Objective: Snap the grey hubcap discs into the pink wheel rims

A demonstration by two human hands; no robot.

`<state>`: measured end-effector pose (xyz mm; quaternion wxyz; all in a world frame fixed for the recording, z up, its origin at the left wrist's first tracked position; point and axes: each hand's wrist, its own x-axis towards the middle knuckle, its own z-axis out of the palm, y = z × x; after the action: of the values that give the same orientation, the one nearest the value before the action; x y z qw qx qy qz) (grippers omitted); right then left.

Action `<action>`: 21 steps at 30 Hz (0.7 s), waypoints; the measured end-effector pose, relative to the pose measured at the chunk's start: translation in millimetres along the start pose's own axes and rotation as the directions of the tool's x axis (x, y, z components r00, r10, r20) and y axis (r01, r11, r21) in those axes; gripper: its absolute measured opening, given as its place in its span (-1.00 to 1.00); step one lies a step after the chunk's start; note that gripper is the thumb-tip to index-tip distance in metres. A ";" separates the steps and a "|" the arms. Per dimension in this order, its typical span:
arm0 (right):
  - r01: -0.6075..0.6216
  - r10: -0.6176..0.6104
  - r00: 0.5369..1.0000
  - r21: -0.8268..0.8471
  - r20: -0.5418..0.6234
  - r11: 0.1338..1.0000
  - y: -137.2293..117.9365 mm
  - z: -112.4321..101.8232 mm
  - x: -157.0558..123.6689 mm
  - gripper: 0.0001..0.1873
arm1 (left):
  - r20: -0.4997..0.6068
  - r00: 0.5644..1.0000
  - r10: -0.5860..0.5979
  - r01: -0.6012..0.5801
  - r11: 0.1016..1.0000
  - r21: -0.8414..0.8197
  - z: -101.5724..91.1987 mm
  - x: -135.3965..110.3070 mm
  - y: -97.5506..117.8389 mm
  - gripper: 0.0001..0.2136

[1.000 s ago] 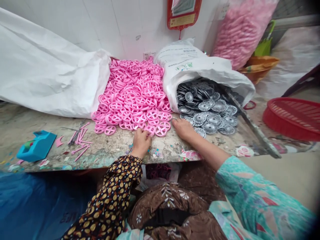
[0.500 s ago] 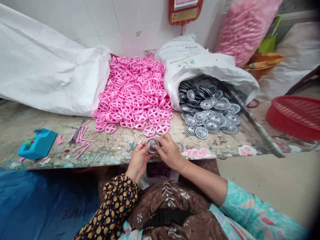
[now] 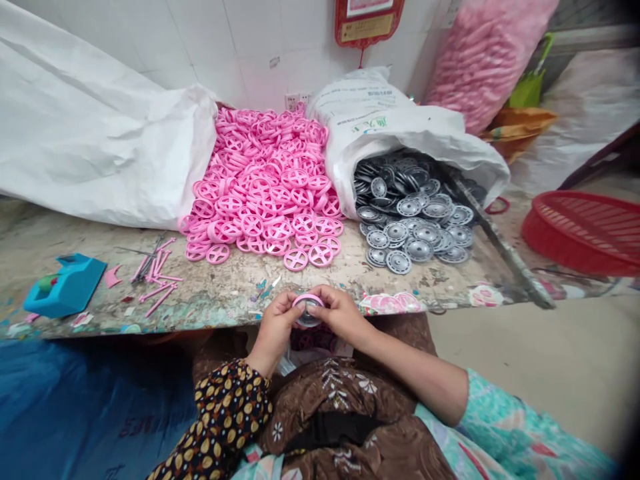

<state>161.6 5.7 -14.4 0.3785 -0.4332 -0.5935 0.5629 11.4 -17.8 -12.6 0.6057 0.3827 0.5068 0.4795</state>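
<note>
Right grip (image 3: 343, 315) has moved from the sack (image 3: 415, 127) of grey discs (image 3: 419, 248).

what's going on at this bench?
A seated person's left hand and right hand together hold a gray disc with a pink ring along its upper edge, at the bench's near edge. Whether the two are fully joined can't be told. Beyond the hands lies a heap of pink wheels; to its right, gray discs spill from a white sack. A blue tape dispenser stands at far left.
</note>
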 end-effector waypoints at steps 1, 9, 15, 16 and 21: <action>-0.035 0.034 0.999 0.020 0.034 0.999 3.2 0.5 -2.0 -0.90 | 0.019 1.000 0.002 -0.004 0.996 0.090 -3.8 0.8 -1.0 -0.78; 0.281 -0.130 0.942 -0.514 0.310 0.811 6.8 -15.3 -41.7 -0.61 | 0.031 0.962 0.273 -0.209 0.653 0.728 -25.0 24.3 12.3 -0.76; 0.057 -0.361 0.927 -0.910 -0.104 0.410 -5.3 -97.2 -22.3 -0.67 | 0.184 0.847 0.499 -0.295 0.152 0.943 -10.6 68.1 11.9 -0.73; -0.054 -0.367 0.913 -0.945 -0.178 0.324 -4.1 -112.3 -17.1 -0.65 | 0.189 0.852 0.489 -0.278 0.115 0.954 -8.6 74.4 10.8 -0.76; -0.224 -0.236 0.947 -0.975 -0.218 0.002 12.9 -150.4 -7.4 -0.57 | 0.183 0.859 0.478 -0.263 0.104 0.959 -13.3 80.0 6.5 -0.86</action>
<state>306.1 49.8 -14.9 0.0538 -0.6548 -0.7467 -0.1038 -0.8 61.1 -28.8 0.0450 0.7438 0.6280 0.2246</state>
